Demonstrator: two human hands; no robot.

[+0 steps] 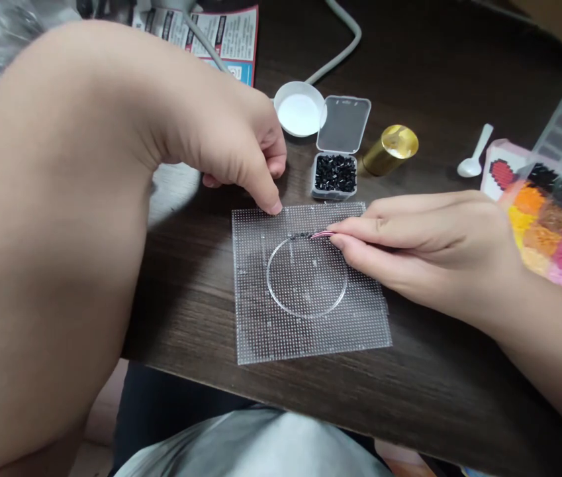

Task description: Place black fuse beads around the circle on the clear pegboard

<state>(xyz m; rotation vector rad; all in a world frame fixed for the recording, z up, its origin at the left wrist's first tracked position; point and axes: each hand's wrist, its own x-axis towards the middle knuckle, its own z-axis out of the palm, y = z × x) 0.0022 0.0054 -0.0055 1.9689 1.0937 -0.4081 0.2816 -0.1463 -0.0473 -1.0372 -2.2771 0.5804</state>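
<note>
Pink tweezers [323,233] over a clear, finely studded pegboard [255,338].
The right hand [429,245] pinches the slim tweezers, their long axis sideways, tips pointing left at small black beads [300,236] along the clear ring [309,317]; the left hand [231,136], thumb apart from curled fingers, touches the squarish board's far edge on dark wood-grain table [186,318].

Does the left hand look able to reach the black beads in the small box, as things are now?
Probably yes. The small box stands open near the left hand, and nothing seems to block the way to the black beads.
</note>
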